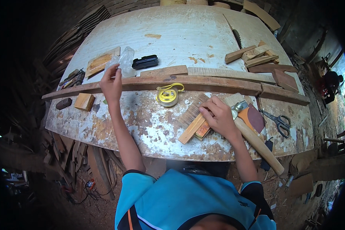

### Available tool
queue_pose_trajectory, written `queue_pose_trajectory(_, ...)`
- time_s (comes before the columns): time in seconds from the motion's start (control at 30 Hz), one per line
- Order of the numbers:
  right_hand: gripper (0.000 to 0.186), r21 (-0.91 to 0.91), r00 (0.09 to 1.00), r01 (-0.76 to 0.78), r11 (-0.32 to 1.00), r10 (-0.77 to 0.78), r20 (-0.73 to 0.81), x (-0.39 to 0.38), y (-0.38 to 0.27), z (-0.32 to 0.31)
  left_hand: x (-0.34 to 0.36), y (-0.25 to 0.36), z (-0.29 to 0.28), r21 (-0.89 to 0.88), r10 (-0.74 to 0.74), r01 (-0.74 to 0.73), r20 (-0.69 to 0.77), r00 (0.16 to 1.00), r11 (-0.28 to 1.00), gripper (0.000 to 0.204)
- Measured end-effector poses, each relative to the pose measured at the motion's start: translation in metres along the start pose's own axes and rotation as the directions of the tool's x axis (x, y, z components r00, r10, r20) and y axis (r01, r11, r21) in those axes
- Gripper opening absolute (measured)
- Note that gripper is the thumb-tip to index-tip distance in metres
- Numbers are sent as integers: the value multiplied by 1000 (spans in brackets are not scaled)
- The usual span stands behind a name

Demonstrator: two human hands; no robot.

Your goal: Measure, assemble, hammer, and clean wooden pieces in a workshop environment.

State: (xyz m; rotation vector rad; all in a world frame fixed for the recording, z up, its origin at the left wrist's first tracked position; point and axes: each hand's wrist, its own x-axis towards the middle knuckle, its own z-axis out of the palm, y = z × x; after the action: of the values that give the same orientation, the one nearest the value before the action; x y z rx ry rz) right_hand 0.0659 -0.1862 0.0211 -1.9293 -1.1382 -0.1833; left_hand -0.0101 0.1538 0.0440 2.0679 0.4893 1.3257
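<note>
A clear plastic bag (127, 63) stands crumpled behind the long wooden strip, and my left hand (111, 82) is closed at its near edge, fingertips pinched together against it. My right hand (218, 115) grips a wide brush (191, 128) with a wooden back and pale bristles that point toward the upper left. Beneath that brush shows a small orange-labelled piece (202, 131), partly covered. Close by on the right lie a hammer (258, 145) with a wooden handle and an orange and maroon sheet (252, 118). A yellow tape measure (167, 95) sits between my hands.
The long wooden strip (214, 83) crosses the worn table (157, 142). Black-handled scissors (281, 124) lie at right. Behind are a black case (145, 61), wood offcuts (258, 55) and a saw blade (237, 37) rising through the tabletop. A wood block (84, 102) sits at left.
</note>
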Motion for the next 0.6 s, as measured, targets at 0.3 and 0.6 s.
queue_pose_trajectory(0.3, 8, 61, 999, 32, 998, -30, -32, 2, 7, 1, 101, -97, -8, 411, -242, 59, 411, 879, 910, 24)
queue_pose_trajectory(0.6, 8, 56, 988, 124, 991, -118, -104, -2, 19, 7, 76, -79, -19, 401, 94, -376, 570, 816, 835, 22)
